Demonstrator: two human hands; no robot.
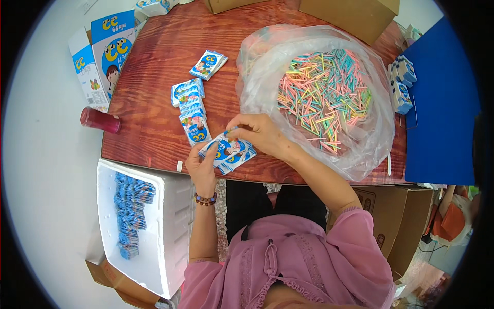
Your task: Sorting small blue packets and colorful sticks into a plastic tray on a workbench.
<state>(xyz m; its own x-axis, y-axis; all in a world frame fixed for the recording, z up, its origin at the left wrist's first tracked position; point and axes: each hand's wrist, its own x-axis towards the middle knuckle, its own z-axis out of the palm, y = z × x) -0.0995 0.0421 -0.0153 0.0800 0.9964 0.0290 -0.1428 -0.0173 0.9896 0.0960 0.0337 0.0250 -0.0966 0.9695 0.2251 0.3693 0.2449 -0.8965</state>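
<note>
Close to the table's near edge, my left hand [202, 160] pinches the left corner of a small blue-and-white packet [221, 149]. My right hand [261, 135] comes in from the right, its thumb and fingers pressed together at the packet's upper edge. Another packet [234, 164] lies under or against the held one; their overlap hides how many there are. Just beyond my left hand, a row of overlapping matching packets [193, 126] runs away from me. Farther off lie a couple of stacked packets [207, 64].
Right of my hands, a clear plastic bag [257, 85] stands wide open around many pastel sticks [329, 92]. A white foam box [159, 216] with rows of packets [128, 206] is at left below the table. A pink-lidded jar [101, 120] and printed cartons [110, 51] are left; brown boxes [355, 18] are far.
</note>
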